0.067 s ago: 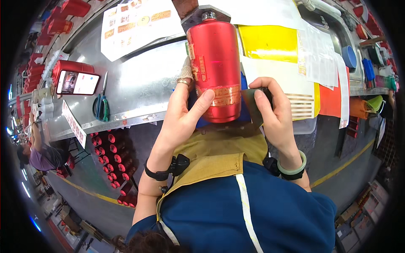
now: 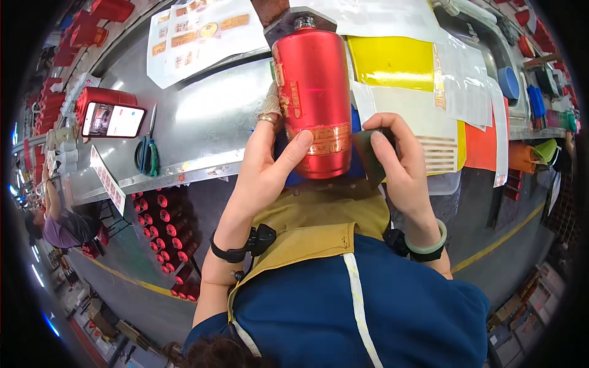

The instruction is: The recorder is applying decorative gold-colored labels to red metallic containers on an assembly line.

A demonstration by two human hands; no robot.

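Note:
A glossy red bottle [image 2: 318,73] lies with its neck pointing away from me, against a dark metal bracket [image 2: 322,15]. My left hand [image 2: 264,172] grips its left side, with the thumb on the front near the base and light wrapping on a finger. Gold printed stickers [image 2: 330,140] run across the lower part of the bottle, and more sit along its left side. Between the thumb and fingers of my right hand [image 2: 402,165] is a thin, dark green flat piece [image 2: 365,153]. It stands close to the bottle's right side; whether it touches cannot be told.
On the metal bench [image 2: 190,153], scissors [image 2: 147,153], a phone [image 2: 113,120] and sticker sheets [image 2: 196,46] lie to the left. A yellow sheet [image 2: 392,61] and white sheets are on the right. Several red bottles [image 2: 162,230] stand below the bench; another person [image 2: 61,224] is at far left.

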